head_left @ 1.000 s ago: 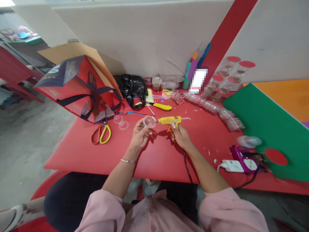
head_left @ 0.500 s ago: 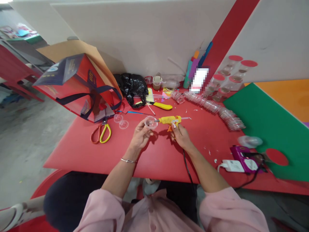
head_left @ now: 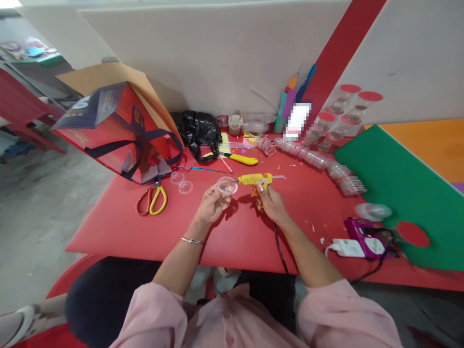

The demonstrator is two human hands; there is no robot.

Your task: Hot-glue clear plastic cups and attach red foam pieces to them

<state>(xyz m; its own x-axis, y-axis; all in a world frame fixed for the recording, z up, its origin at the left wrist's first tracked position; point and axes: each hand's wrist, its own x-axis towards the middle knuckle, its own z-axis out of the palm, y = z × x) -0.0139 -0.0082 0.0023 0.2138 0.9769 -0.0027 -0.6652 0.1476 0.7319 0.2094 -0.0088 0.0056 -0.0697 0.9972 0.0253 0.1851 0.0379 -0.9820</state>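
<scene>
My left hand grips a small clear plastic dome lid by its near edge, tilted a little over the table. Round the handle of a yellow hot glue gun my right hand is closed, near the orange trigger. The gun's metal nozzle points left and is at the lid's right rim; whether it touches I cannot tell. A clear glue stick sticks out of the gun's back. Two more clear domes lie on the table left of my left hand.
Red-and-yellow-handled scissors lie by a large gift bag on the red table. Behind are a black plastic bag and a yellow cutter. Stacked clear cups, a purple box and a green board are rightward.
The dome lid has tilted slightly in my left hand. The glue gun stays at its rim, almost unmoved. The whole view has shifted very slightly.
</scene>
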